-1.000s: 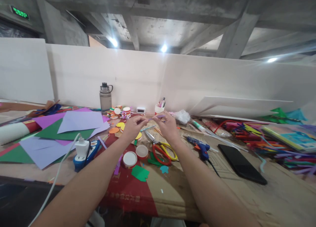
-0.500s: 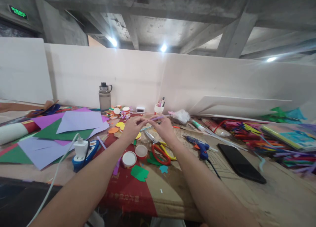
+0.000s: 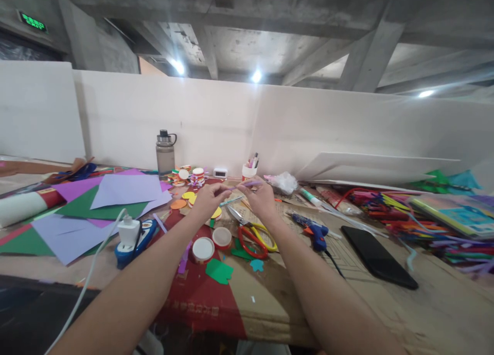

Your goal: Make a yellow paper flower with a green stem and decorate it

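White wall (image 3: 216, 123) behind cluttered cardboard-covered table (image 3: 266, 288); purple strip (image 3: 252, 183) held up nr the middle.
L to R: lilac sheets (image 3: 125, 190) lie flat; L hand (image 3: 209, 199) pinches strip's L end, thumb to fingertips; R hand (image 3: 262, 198) pinches it further along, scissors (image 3: 247, 225) on table just below. Vs. half a sec ago, fingertips sit slightly farther apart w/ a bit of strip showing btwn; prob. small re-grip, handling of strip still under way. Glue gun (image 3: 318, 235), phone (image 3: 380, 257) lie R, untouched.
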The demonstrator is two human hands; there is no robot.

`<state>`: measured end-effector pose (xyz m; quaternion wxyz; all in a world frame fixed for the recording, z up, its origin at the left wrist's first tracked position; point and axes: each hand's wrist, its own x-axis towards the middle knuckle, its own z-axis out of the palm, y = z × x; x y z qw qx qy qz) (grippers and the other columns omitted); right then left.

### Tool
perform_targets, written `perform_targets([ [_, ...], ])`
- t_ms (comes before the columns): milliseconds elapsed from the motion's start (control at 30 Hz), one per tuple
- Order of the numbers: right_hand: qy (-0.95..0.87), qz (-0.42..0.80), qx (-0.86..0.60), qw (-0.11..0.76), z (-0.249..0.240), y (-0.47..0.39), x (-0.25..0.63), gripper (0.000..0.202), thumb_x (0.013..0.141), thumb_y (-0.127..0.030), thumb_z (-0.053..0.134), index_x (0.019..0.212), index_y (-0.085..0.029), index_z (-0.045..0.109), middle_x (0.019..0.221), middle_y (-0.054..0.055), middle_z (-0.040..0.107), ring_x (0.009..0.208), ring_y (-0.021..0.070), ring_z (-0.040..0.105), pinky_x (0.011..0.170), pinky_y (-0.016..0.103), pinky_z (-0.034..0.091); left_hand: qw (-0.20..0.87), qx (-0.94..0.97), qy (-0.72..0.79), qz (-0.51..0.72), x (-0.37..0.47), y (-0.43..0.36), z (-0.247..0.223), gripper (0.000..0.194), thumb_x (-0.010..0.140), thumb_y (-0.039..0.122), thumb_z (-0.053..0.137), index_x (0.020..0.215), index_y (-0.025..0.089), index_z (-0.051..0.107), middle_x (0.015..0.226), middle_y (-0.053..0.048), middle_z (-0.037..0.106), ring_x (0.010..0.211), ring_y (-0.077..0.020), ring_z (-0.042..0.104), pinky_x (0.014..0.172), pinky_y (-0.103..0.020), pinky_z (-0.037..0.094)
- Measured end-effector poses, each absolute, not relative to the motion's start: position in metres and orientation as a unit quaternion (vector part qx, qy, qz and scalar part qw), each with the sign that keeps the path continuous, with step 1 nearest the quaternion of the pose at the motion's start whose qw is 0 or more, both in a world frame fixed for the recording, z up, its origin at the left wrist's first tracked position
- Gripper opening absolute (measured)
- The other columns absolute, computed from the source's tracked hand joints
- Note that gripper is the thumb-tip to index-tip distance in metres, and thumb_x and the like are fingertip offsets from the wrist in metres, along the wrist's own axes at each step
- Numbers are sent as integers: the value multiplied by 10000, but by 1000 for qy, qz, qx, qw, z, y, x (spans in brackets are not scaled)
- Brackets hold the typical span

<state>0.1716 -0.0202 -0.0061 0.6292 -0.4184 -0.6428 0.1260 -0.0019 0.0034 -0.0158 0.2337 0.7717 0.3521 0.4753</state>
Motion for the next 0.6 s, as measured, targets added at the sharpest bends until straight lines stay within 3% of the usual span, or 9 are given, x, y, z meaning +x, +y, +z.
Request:
perform_targets([
  [433,-646,120,-415,629,-4,-21,173,154,737,-348,681,720,-195,673,807,58,718,791,213,641,785,358,478,207,771,369,476,-3,0,-14,255,816,398,576,704,189,669,697,-10,694,654,-149,608,637,-268,453],
  [600,-698,135,-414,568,-4,-21,171,114,748,-309,663,737,-209,719,797,49,736,796,217,662,772,356,493,198,773,367,478,-2,0,-14,270,826,416,569,726,194,686,699,-10,696,650,-150,607,634,-268,453],
])
